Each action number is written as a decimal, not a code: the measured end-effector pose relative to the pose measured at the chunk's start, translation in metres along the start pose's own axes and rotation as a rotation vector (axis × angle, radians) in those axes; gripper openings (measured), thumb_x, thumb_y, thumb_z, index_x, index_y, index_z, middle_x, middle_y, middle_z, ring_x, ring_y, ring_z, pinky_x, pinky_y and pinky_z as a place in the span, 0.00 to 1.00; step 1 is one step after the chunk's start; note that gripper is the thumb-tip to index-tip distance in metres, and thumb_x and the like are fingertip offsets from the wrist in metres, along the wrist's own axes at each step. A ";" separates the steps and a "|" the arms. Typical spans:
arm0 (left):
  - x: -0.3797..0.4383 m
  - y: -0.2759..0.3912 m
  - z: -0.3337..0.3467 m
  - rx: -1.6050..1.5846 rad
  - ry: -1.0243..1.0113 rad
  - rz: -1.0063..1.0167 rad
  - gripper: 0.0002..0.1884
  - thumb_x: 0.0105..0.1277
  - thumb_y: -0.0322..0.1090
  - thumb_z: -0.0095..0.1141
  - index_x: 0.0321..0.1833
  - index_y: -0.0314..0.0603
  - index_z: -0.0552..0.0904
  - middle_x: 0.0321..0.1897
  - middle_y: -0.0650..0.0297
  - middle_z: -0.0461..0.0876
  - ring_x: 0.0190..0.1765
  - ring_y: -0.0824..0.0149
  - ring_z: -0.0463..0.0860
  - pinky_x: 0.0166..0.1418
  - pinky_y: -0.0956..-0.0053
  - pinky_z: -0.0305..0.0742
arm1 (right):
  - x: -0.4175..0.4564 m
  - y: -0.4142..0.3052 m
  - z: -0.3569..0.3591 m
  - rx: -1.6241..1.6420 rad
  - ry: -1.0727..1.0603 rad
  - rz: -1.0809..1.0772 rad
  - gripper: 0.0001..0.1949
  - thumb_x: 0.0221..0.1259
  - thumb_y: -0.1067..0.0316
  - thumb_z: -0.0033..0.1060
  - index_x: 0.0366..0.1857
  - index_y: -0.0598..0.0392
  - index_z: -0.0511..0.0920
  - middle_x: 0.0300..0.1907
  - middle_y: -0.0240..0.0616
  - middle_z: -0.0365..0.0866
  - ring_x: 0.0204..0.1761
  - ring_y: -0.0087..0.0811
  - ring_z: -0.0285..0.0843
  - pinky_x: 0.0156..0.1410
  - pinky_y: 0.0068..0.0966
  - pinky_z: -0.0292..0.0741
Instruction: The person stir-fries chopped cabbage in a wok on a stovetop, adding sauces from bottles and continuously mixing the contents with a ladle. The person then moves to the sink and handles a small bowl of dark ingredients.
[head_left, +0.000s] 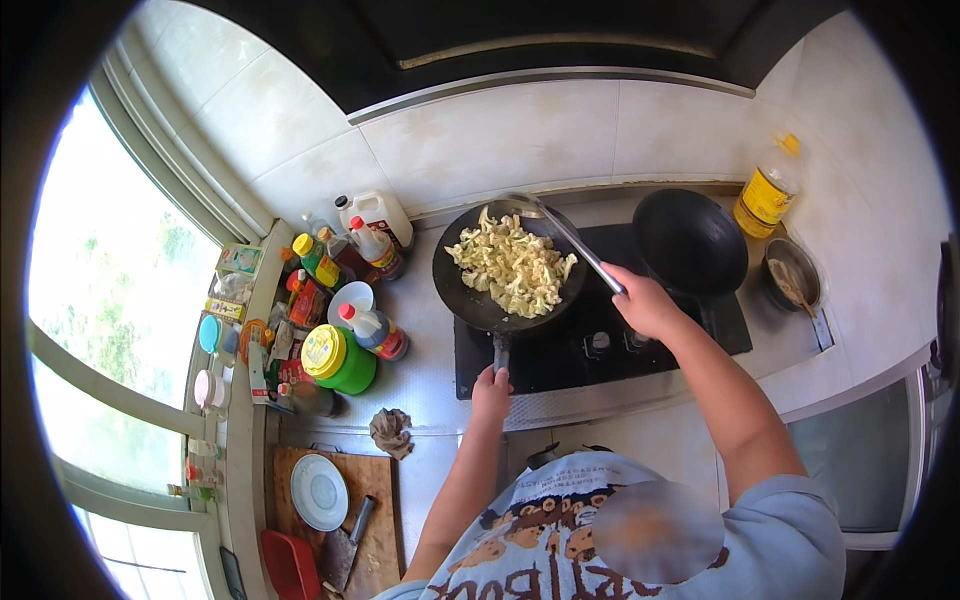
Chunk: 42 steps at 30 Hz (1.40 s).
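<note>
My left hand (491, 391) grips the handle of a dark wok (450, 289) on the left side of the black gas stove (540, 375). Pale cauliflower florets (517, 266) lie heaped in the wok. In my right hand (646, 301) is the metal handle of a cooking ladle (574, 238); its head rests near the wok's far rim, beyond the cauliflower. A second, black wok (690, 241) stands on the stove's right side, with no food seen in it.
Sauce bottles (379, 330) and a green tub with a yellow lid (341, 360) crowd the left counter. A cleaver (349, 544) and plate (319, 493) lie on a wooden board (379, 480). An oil bottle (766, 191) and metal pot (791, 277) stand at right. A range hood (555, 45) hangs above.
</note>
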<state>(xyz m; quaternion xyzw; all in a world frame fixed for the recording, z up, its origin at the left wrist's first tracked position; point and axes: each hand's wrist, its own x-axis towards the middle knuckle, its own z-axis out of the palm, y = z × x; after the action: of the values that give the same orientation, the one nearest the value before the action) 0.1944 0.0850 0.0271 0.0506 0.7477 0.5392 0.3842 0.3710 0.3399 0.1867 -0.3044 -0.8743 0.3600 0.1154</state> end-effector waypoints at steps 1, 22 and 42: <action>0.007 -0.001 0.003 0.025 -0.013 0.016 0.16 0.79 0.44 0.52 0.64 0.51 0.78 0.31 0.67 0.75 0.23 0.74 0.68 0.22 0.78 0.59 | 0.017 0.013 0.009 -0.014 0.015 -0.010 0.30 0.70 0.72 0.58 0.77 0.42 0.69 0.48 0.53 0.87 0.44 0.43 0.87 0.52 0.37 0.81; 0.021 -0.021 0.004 0.055 0.049 0.130 0.16 0.79 0.45 0.53 0.62 0.47 0.79 0.29 0.66 0.77 0.20 0.73 0.69 0.20 0.75 0.61 | -0.020 -0.069 -0.110 -1.083 -0.147 -0.433 0.29 0.67 0.76 0.53 0.69 0.26 0.78 0.35 0.42 0.78 0.36 0.45 0.83 0.40 0.42 0.79; 0.015 -0.016 0.008 0.050 0.064 0.156 0.15 0.78 0.45 0.54 0.56 0.42 0.81 0.27 0.65 0.79 0.20 0.70 0.73 0.22 0.70 0.68 | -0.023 0.003 -0.051 -0.388 -0.151 -0.138 0.28 0.66 0.73 0.60 0.70 0.37 0.77 0.47 0.54 0.87 0.47 0.54 0.85 0.53 0.44 0.81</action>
<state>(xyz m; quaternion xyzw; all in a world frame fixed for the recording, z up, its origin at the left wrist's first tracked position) 0.1937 0.0919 0.0050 0.1010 0.7667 0.5499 0.3157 0.4120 0.3554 0.2216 -0.2327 -0.9521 0.1981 0.0129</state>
